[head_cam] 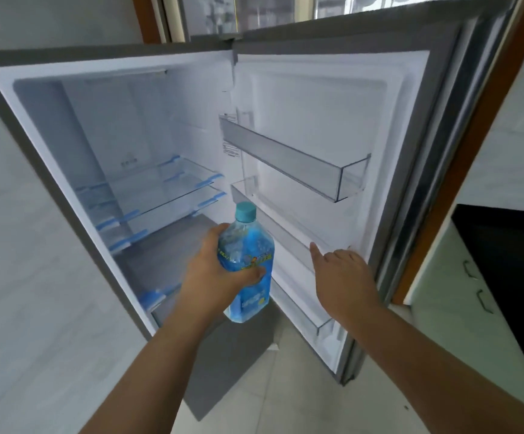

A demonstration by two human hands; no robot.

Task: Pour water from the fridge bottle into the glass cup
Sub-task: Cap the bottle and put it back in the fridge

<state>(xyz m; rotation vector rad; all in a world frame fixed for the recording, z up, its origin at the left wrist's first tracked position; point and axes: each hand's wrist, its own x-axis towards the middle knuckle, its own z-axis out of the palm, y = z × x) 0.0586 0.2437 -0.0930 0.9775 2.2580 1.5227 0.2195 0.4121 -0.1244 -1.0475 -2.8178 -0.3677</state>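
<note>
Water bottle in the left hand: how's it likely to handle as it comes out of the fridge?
The water bottle looks nearly full, so probably heavy for its size. The walls are thin clear plastic, likely to give a little under the left hand. Straight from the open fridge, its glossy label may be slick. The blue cap is on, so tilting shouldn't spill.

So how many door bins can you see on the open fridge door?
3. The top bin sits high on the fridge door, the middle bin is behind the bottle, and the bottom bin is below the right hand. Lower ones may be hidden.
</note>
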